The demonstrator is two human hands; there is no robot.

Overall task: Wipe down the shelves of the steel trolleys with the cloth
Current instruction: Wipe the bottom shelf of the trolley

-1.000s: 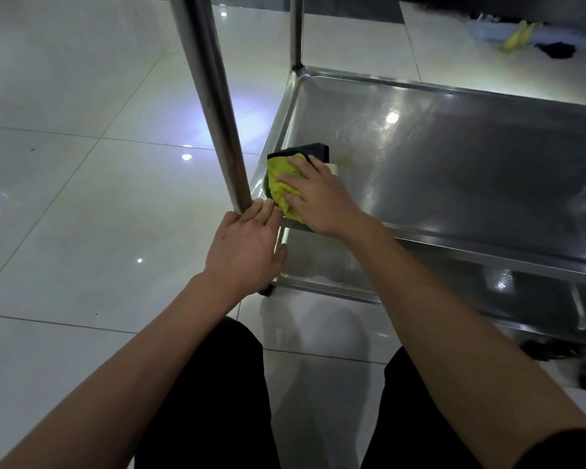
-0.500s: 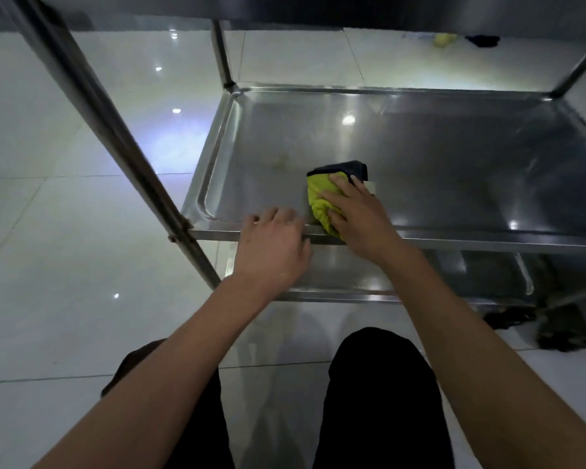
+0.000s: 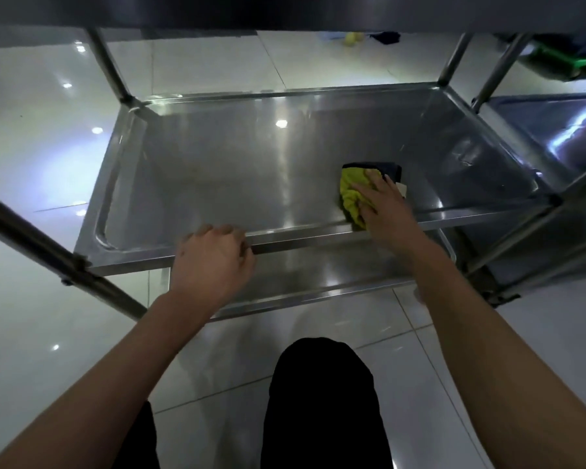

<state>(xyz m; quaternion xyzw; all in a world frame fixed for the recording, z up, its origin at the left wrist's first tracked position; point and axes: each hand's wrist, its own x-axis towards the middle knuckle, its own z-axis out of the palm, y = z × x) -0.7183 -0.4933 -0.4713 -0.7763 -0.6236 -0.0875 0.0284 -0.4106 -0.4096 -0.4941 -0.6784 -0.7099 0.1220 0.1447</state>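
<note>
The right hand point(image 3: 384, 206) presses flat on the cloth point(image 3: 352, 194) near the front right of the middle shelf point(image 3: 217, 177). The left hand point(image 3: 214, 258) grips the shelf's front rim. Most of this shelf likely still needs wiping, and so does the bottom shelf point(image 3: 318, 275).

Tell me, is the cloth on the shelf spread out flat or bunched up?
Bunched up. The cloth shows crumpled yellow folds under the right hand, which presses it on the shelf.

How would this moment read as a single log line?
step: wiping middle shelf | right hand: presses yellow cloth near front rim | left hand: grips front rim
</note>
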